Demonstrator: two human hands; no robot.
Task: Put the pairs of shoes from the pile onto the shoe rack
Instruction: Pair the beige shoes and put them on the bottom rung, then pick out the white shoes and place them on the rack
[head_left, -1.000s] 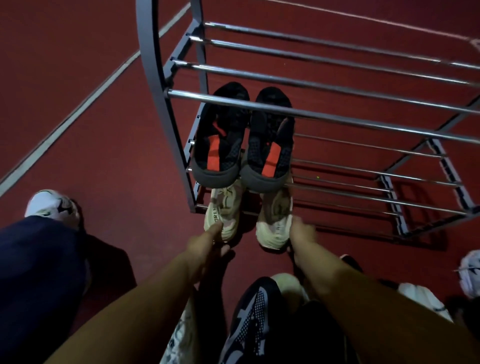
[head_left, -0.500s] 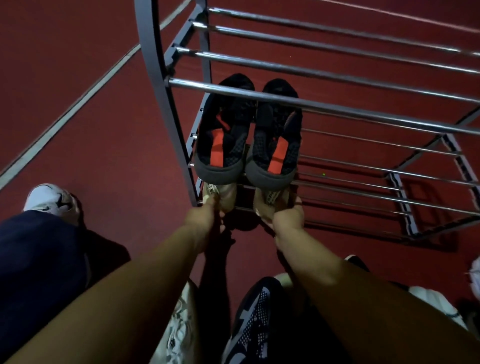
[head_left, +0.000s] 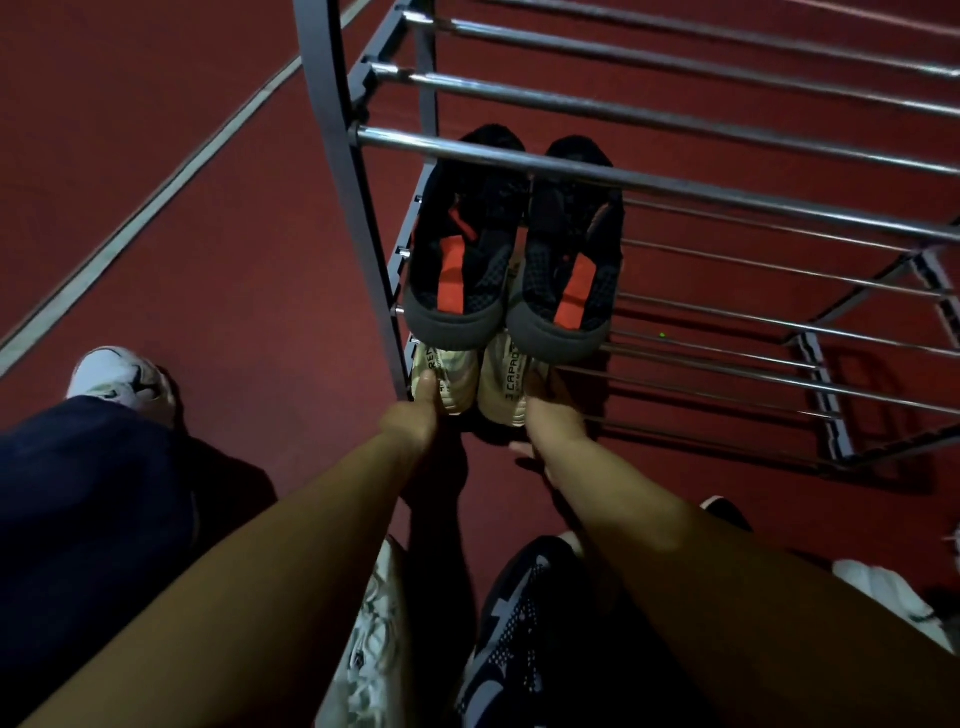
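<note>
A metal shoe rack (head_left: 644, 179) with several tiers of chrome bars stands on the red floor. A black pair with orange insoles (head_left: 511, 260) rests on a middle tier at the left end. Under it, on the lowest tier, lies a cream pair (head_left: 475, 382), mostly hidden by the black pair; only the heels stick out. My left hand (head_left: 415, 415) grips the heel of the left cream shoe. My right hand (head_left: 550, 410) holds the heel of the right one.
Below my arms lie pile shoes: a white patterned one (head_left: 371, 644), a black-and-grey one (head_left: 511, 639) and white ones at the right edge (head_left: 883, 597). My dark trouser leg and white sneaker (head_left: 117, 376) are at the left. A pale line crosses the floor.
Both hands have pushed the cream pair forward, from the floor in front of the rack into the lowest tier under the black pair.
</note>
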